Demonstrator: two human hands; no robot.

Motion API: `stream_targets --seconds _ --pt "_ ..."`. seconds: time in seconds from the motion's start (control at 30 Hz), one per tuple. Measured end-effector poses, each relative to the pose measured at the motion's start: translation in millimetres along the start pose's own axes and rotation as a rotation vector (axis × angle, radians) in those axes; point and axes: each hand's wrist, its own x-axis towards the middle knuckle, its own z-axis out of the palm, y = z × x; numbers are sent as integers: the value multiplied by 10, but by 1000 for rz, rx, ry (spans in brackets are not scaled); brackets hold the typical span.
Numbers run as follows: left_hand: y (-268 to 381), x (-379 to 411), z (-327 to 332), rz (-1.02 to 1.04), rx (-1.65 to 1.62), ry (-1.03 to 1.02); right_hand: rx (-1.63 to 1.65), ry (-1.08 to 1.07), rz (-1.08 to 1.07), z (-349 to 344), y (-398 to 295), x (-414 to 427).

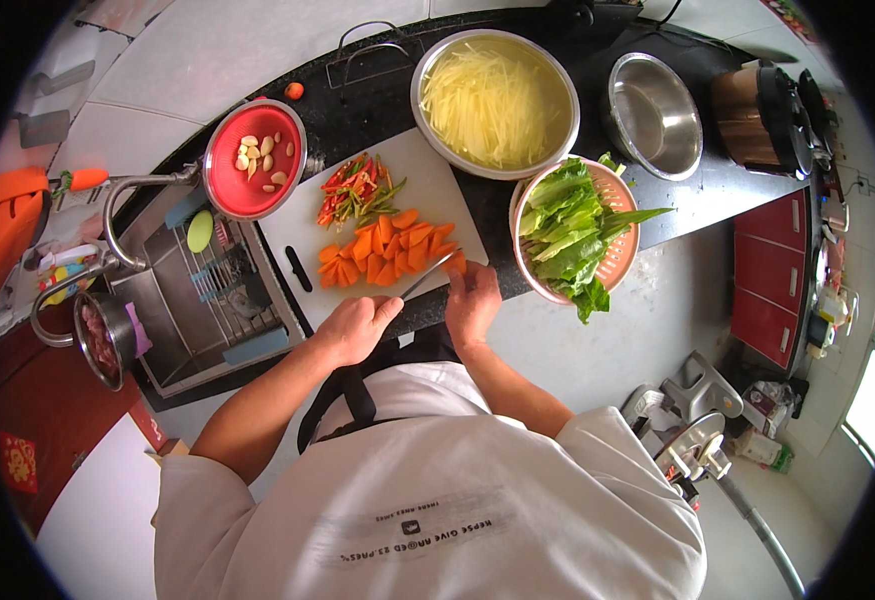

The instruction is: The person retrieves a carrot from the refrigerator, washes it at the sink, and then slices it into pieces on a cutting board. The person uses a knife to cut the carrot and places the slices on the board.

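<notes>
My left hand (358, 326) is closed round the handle of a knife (426, 276), whose blade slants up to the right over the near edge of a white cutting board (287, 217). Beside the blade tip, my right hand (473, 300) holds a carrot piece (454, 262) in its fingertips at the board's right edge. Cut orange carrot pieces (386, 251) lie heaped on the board. Behind them is a pile of sliced red and green chillies (358, 187). The knife handle is hidden in my left hand.
Behind stand a red colander (218, 142) with garlic cloves, a steel bowl (419, 112) of pale shreds in water and an empty steel bowl (696, 142). A pink colander (627, 247) of leafy greens is right; a sink (174, 319) with a rack and a pot (118, 322) of meat are left.
</notes>
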Motion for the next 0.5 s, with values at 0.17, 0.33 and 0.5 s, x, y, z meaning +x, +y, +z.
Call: stream_targets --seconds 0.17,0.33,0.5 --pt "12 62 -10 -13 7 10 92 -59 160 -49 -161 33" --pt "67 124 38 -38 28 35 91 -76 207 -64 -182 38" --pt "-6 372 234 -102 139 44 83 -90 188 -76 -125 -4"
